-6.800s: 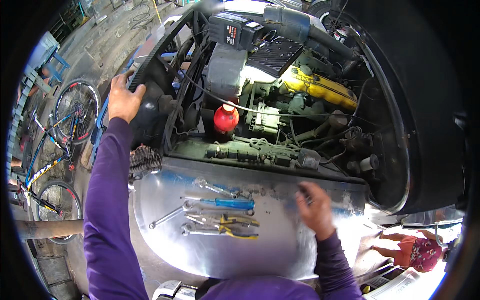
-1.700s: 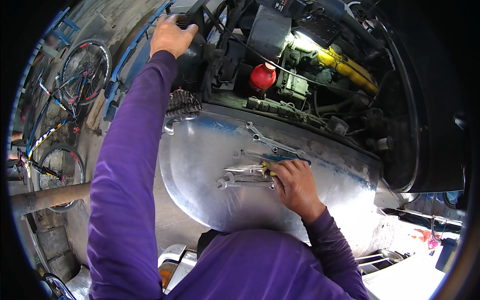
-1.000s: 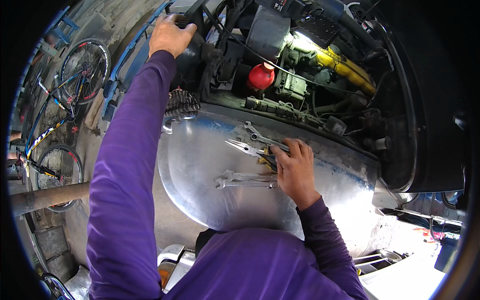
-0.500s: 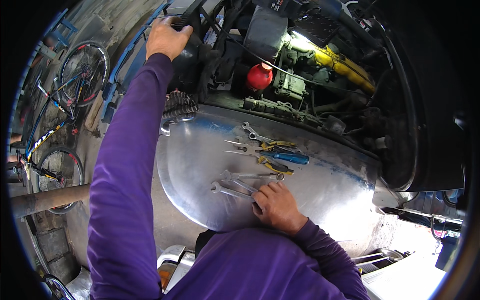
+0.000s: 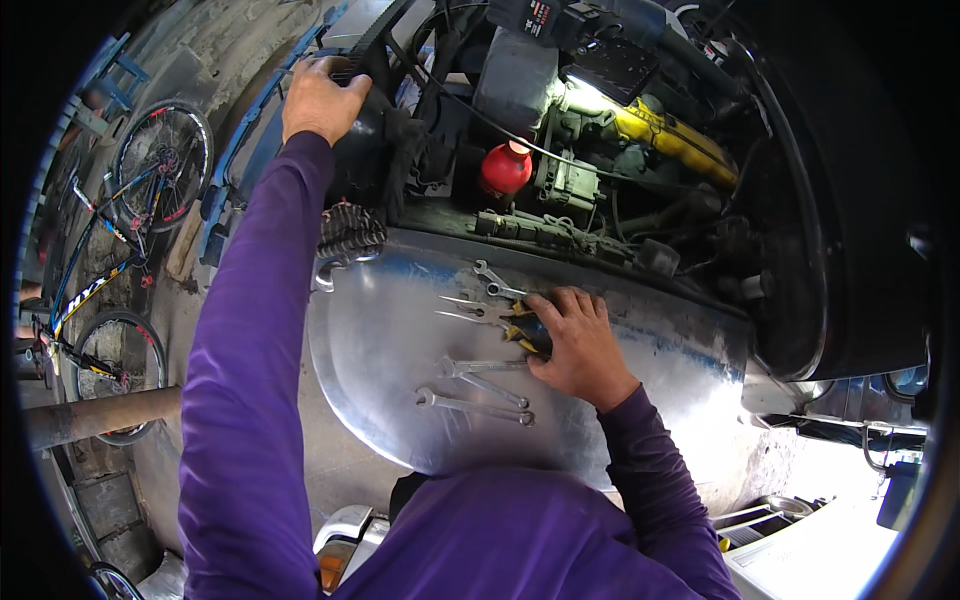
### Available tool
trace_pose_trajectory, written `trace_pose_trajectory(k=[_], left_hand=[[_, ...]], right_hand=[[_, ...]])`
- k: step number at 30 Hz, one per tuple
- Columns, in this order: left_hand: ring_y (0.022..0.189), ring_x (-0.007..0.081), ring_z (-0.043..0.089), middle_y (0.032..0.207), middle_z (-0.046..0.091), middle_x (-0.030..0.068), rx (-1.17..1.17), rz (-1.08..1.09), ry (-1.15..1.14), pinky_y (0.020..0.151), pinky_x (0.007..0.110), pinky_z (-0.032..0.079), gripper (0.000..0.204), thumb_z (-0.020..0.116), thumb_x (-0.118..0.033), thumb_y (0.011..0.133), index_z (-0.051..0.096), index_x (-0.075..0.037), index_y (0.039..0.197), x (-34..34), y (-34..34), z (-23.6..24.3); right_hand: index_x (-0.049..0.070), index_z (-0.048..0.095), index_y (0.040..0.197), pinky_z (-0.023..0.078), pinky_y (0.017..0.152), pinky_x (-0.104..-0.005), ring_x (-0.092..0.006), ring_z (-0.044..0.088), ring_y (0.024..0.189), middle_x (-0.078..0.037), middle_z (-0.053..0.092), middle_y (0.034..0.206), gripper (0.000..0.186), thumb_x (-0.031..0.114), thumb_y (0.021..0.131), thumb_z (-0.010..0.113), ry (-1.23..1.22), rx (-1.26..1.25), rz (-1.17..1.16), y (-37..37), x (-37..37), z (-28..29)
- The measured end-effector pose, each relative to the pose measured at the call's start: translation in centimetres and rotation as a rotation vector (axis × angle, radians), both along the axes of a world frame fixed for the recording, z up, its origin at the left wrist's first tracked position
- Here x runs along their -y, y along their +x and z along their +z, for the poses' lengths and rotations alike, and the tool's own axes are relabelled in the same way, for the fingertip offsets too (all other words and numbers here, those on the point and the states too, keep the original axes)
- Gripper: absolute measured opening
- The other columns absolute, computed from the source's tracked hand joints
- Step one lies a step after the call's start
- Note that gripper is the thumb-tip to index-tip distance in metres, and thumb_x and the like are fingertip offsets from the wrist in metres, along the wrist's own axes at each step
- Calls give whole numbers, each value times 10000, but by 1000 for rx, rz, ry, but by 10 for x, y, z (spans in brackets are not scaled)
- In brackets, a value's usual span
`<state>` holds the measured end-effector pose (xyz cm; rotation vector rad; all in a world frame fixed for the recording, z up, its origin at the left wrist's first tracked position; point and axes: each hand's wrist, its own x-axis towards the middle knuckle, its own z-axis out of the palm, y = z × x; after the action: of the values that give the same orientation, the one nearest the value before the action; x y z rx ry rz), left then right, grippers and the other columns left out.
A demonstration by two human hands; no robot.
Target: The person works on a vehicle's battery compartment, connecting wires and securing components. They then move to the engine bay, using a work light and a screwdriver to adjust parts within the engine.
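Observation:
My left hand [image 5: 325, 97] reaches to the far left corner of the engine bay. It is closed around the lower end of a black ribbed strip [image 5: 374, 32]; the fingertips are partly hidden. My right hand [image 5: 580, 345] is over the bare metal panel [image 5: 390, 340], wrapped round the yellow-and-black handles of a pair of long-nosed pliers [image 5: 482, 311], jaws pointing left. The palm covers most of the handles. Beyond the pliers lies a combination wrench [image 5: 490, 279], partly under my fingers. Nearer me are several wrenches, among them an open-ended one [image 5: 470, 406].
A red round-bodied container [image 5: 506, 170] and a yellow engine part [image 5: 680, 140] sit in the engine bay, lit by a lamp. A striped knitted glove [image 5: 350, 230] lies on the panel's far left. A bicycle [image 5: 105, 265] stands at the left.
My right hand has moved away from me, from the near wrenches to the pliers. It now covers the blue-handled tool seen earlier. The pliers' jaws look slightly closer together. My left hand stays put.

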<state>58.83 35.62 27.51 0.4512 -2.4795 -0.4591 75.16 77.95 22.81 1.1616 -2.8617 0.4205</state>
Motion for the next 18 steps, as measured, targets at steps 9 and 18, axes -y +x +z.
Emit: trace_pose_trajectory(k=[9,18], left_hand=[[1326,351,591,1415,612,183,-32,-25,3,1152,432,458,537,713,-435,868,744,-91,1278,3,0,-2],[1320,349,600,1411,628,165,-19,-3,-34,1144,434,467,529,724,-426,864,750,-96,1277,0,0,-1]], right_hand=[[-21,647,1253,493,956,-487,-382,592,1102,-190,589,1129,603,184,711,813,-311,222,-178,42,-37,-18],[-62,654,1235,494,959,-480,-409,589,1079,-212,585,1149,453,139,834,718,-255,133,-625,52,-127,-39]])
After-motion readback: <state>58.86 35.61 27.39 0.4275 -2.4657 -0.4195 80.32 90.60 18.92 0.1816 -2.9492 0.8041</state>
